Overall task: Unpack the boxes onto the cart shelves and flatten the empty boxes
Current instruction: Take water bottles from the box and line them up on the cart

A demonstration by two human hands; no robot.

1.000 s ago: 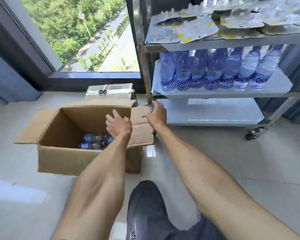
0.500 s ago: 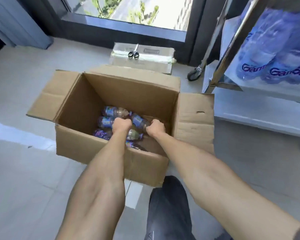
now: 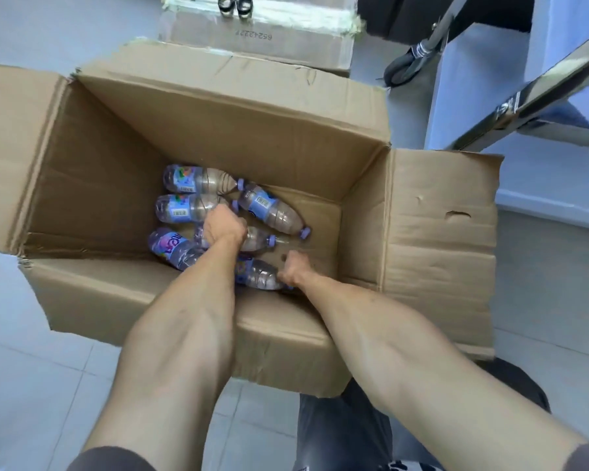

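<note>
An open cardboard box (image 3: 436,246) stands on the floor with its flaps spread. Several small water bottles with purple caps and blue labels lie on its bottom. My left hand (image 3: 223,226) is deep inside and grips a bottle (image 3: 257,240) lying in the middle. My right hand (image 3: 295,269) curls round the neck end of the nearest bottle (image 3: 257,273) by the box's front wall. Other bottles lie at the far left (image 3: 198,180), at the left (image 3: 176,209), at the near left (image 3: 170,246) and to the right (image 3: 269,209).
A sealed cardboard box (image 3: 262,35) with scissors (image 3: 233,3) on top stands just behind the open one. The cart's chrome post (image 3: 524,93), a caster (image 3: 402,68) and its low white shelf (image 3: 551,178) are at the upper right. Pale floor tiles surround the box.
My head has leaned down over the box, so the cart's upper shelves left the view. Both hands went from the box's right flap down inside and closed on bottles.
</note>
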